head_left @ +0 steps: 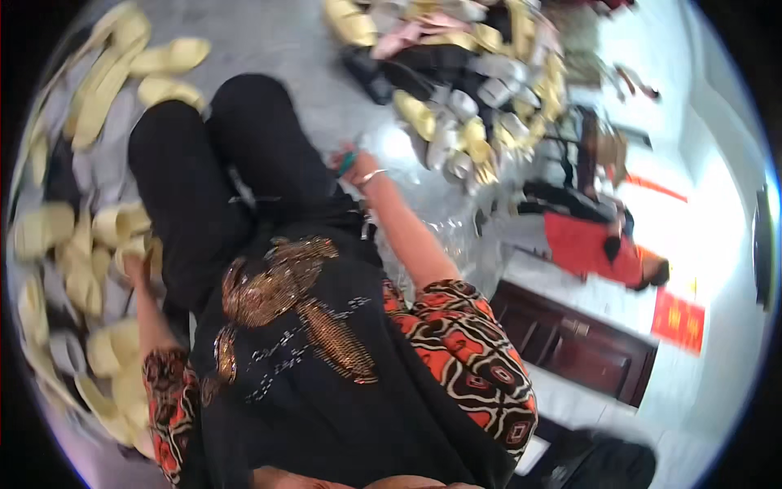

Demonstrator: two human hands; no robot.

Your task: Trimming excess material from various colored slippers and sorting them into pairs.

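Landmark: a dark red-brown panelled door point(562, 346), lying sideways in the tilted head view, with a red poster point(678, 320) just to its right and a narrow red strip point(658, 187) well above it, toward the right. Grey, glossy floor point(273, 41) spreads to the upper left of the door, catching a patch of white glare point(397, 143). White wall point(709, 281) right of the door, washed out by strong light point(717, 216); farther right, near the rim, a dark panel point(762, 244), kind unclear.

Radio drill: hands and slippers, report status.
Left hand at pale-yellow rounded slipper, grip unclear. Right hand at small teal item. Black-trousered legs between hands.
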